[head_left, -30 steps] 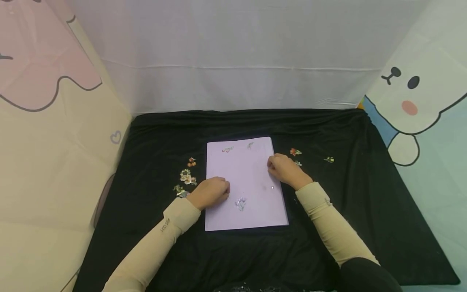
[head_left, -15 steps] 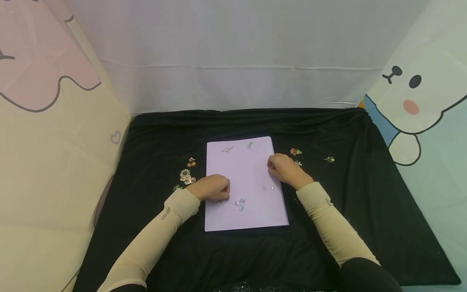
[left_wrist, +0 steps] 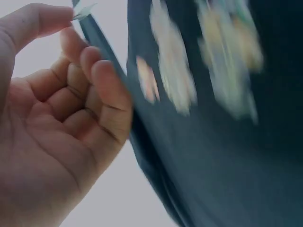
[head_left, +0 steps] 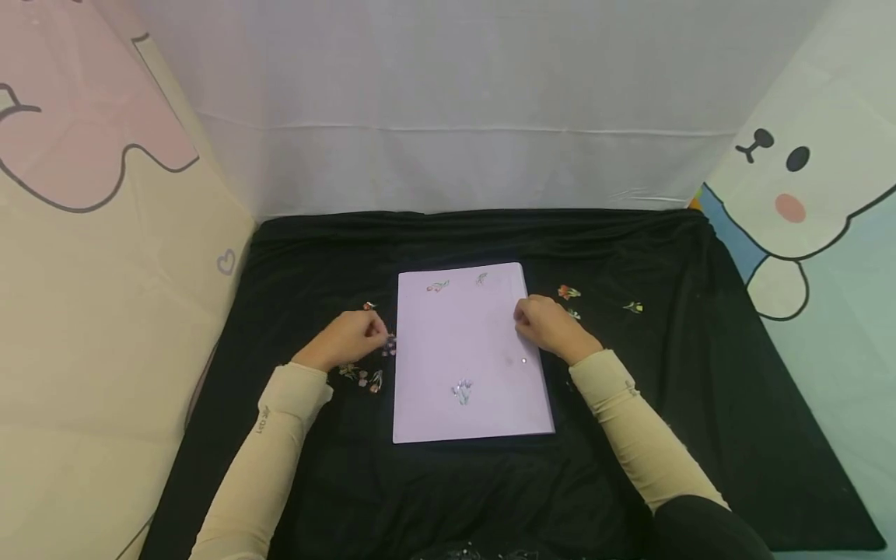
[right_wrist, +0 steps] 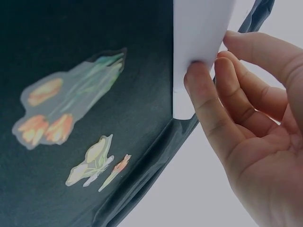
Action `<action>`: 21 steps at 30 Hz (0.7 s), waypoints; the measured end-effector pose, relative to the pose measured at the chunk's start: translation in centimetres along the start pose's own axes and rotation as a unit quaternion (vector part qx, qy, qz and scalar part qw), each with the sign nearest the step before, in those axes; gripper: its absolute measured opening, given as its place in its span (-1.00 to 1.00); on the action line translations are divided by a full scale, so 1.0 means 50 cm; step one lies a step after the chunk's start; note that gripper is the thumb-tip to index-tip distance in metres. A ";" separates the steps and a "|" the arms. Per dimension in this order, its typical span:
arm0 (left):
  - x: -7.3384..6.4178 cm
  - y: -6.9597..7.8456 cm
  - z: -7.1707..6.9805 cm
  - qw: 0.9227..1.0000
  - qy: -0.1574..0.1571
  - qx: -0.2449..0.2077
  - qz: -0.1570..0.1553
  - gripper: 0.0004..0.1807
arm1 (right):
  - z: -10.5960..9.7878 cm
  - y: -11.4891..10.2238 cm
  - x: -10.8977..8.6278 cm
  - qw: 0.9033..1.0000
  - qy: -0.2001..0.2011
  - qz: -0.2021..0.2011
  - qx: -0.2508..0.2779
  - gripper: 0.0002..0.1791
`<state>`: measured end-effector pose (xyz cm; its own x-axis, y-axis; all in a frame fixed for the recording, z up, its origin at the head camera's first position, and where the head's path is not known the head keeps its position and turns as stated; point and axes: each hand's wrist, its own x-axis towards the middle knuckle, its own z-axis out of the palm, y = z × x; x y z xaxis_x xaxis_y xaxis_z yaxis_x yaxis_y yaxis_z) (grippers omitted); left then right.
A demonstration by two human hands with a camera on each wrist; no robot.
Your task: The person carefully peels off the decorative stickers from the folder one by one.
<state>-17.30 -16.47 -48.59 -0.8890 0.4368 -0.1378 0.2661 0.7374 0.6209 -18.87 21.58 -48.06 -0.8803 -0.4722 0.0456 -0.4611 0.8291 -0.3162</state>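
Note:
My left hand point(head_left: 352, 338) is just left of the lilac board point(head_left: 455, 334), above the black cloth. Its thumb and index finger pinch a small flower sticker, purple in the head view point(head_left: 389, 344). In the left wrist view only a pale tip of this sticker point(left_wrist: 84, 12) shows at the fingertips. My right hand point(head_left: 549, 323) grips the board's right edge, fingers curled. In the right wrist view the thumb and fingertips meet the board's pale side point(right_wrist: 196, 38). Flower stickers lie on the board near its top edge point(head_left: 438, 286) and lower middle point(head_left: 462, 391).
Several flower stickers point(head_left: 360, 379) lie on the black cloth point(head_left: 315, 257) left of the board, some hidden by my left hand. More, including orange tulips point(head_left: 568, 292) and a yellow flower point(head_left: 633, 307), lie to the right. White cloth point(head_left: 448, 155) hangs behind.
My left hand has moved left off the board and now pinches a purple flower sticker beside it. Some stickers left of the board have come into view. My right hand stays at the edge.

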 end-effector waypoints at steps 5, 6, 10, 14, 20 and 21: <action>-0.044 -0.084 -0.070 0.996 0.038 0.028 -0.076 -0.80 | 0.001 -0.001 -0.002 1.000 0.000 0.003 -0.004 -0.91; -0.052 -0.101 -0.079 0.994 0.046 0.039 -0.090 -0.80 | 0.000 -0.001 -0.002 1.000 0.000 0.003 -0.004 -0.91; -0.083 -0.151 -0.097 0.985 0.063 0.073 -0.145 -0.79 | 0.000 -0.001 -0.004 1.000 -0.001 0.003 -0.004 -0.91; -0.099 -0.164 -0.102 0.980 0.066 0.083 -0.170 -0.77 | 0.000 0.000 -0.003 1.000 -0.003 0.004 -0.004 -0.91; -0.095 -0.160 -0.100 0.980 0.079 0.091 -0.156 -0.77 | 0.001 -0.001 -0.002 1.000 -0.005 0.007 -0.004 -0.91; -0.092 -0.158 -0.099 0.981 0.081 0.092 -0.153 -0.77 | 0.001 -0.001 -0.002 1.000 -0.005 0.007 -0.004 -0.91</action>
<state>-17.16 -26.88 -49.03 -0.9812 0.1036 -0.1631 0.0267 0.9087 0.4166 -18.75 21.54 -48.11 -0.8854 -0.4636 0.0329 -0.4501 0.8377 -0.3094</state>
